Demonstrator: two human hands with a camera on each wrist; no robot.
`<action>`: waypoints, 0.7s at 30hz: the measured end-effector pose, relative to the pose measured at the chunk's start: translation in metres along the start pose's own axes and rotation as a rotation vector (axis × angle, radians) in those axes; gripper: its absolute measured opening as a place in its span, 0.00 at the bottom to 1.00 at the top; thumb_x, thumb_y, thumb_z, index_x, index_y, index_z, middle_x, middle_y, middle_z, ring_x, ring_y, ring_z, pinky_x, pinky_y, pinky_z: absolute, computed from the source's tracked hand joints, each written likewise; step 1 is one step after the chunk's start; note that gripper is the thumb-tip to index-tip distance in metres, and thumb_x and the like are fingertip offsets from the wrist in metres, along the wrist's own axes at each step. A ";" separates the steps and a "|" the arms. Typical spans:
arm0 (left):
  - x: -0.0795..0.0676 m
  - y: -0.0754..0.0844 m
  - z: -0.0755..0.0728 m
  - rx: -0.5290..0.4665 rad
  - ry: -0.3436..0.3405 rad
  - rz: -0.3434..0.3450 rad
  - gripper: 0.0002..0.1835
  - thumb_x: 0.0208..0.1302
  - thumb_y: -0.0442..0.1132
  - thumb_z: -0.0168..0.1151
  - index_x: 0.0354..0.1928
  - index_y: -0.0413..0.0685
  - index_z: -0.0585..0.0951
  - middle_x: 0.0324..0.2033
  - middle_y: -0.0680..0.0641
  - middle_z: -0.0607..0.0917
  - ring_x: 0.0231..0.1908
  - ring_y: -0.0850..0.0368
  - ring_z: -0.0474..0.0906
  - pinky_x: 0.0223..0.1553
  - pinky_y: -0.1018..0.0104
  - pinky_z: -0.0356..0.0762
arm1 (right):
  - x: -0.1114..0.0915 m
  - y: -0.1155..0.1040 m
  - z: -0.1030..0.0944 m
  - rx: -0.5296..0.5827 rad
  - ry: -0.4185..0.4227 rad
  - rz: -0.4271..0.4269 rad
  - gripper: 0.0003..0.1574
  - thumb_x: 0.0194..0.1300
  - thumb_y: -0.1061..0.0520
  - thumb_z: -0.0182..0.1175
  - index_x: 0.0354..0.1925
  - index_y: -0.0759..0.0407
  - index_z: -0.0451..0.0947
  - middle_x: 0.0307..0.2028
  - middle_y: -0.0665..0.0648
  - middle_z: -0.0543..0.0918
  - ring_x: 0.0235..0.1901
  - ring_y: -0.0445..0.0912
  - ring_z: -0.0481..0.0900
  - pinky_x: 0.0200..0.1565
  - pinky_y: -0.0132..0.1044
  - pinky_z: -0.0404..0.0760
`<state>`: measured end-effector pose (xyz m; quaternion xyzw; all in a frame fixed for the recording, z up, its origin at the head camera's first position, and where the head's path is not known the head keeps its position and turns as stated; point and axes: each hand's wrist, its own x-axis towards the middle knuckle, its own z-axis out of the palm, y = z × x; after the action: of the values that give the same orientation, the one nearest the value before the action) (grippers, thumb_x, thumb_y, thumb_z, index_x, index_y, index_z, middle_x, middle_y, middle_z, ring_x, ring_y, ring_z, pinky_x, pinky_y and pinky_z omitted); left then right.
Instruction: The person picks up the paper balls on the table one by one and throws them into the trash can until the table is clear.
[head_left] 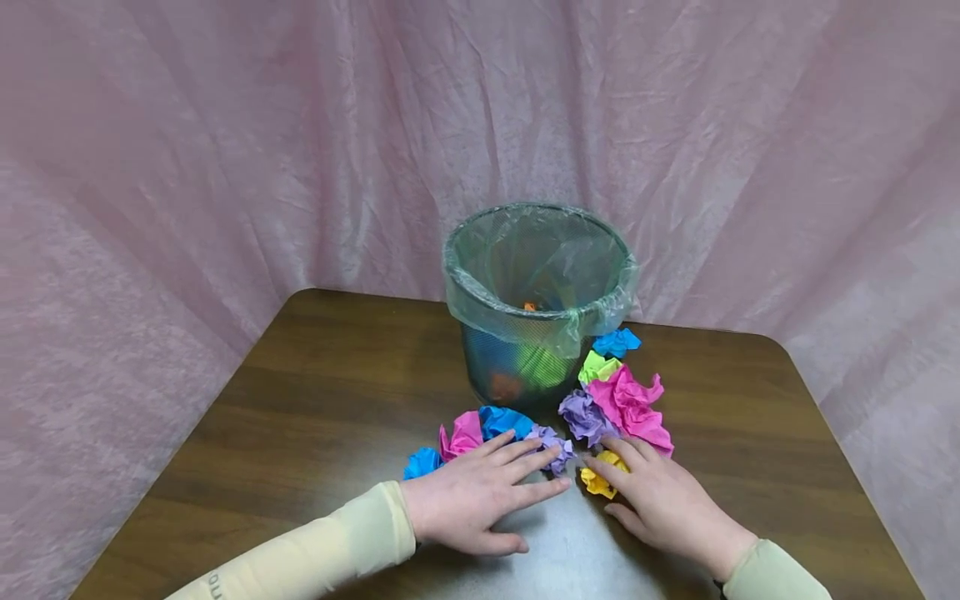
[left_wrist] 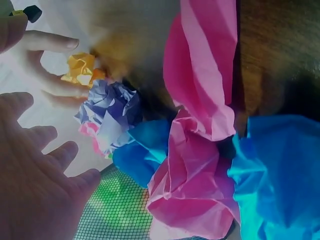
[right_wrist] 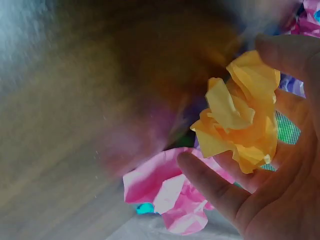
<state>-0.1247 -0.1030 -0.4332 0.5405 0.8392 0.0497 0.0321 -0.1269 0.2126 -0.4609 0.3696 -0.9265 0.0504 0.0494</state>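
From my end, the left hand (head_left: pixel 480 500) is spread over a lavender paper ball (head_left: pixel 553 452); can't tell if it's touching. The right hand (head_left: pixel 671 507) has fingers splayed loosely round the yellow paper ball (right_wrist: pixel 242 132), no pinch I can see, just in front of the mesh bin (head_left: pixel 540 362). Crumpled paper's probably light, so one clumsy fingertip could send it skidding across the desk (head_left: pixel 337 375).

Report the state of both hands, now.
Left hand: open, fingers spread, gripping nothing.
Right hand: open, fingers spread about the yellow crumpled paper but not closed on it.
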 end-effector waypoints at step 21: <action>0.001 0.003 0.011 0.005 -0.005 0.006 0.44 0.72 0.68 0.51 0.83 0.65 0.50 0.82 0.50 0.45 0.80 0.47 0.41 0.75 0.44 0.46 | -0.004 -0.012 0.014 0.060 0.084 -0.022 0.24 0.63 0.41 0.72 0.53 0.47 0.83 0.59 0.60 0.78 0.55 0.56 0.78 0.50 0.53 0.82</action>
<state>-0.1215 -0.1004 -0.4437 0.5433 0.8376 0.0466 0.0326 -0.1167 0.2045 -0.4743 0.3785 -0.9176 0.0933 0.0777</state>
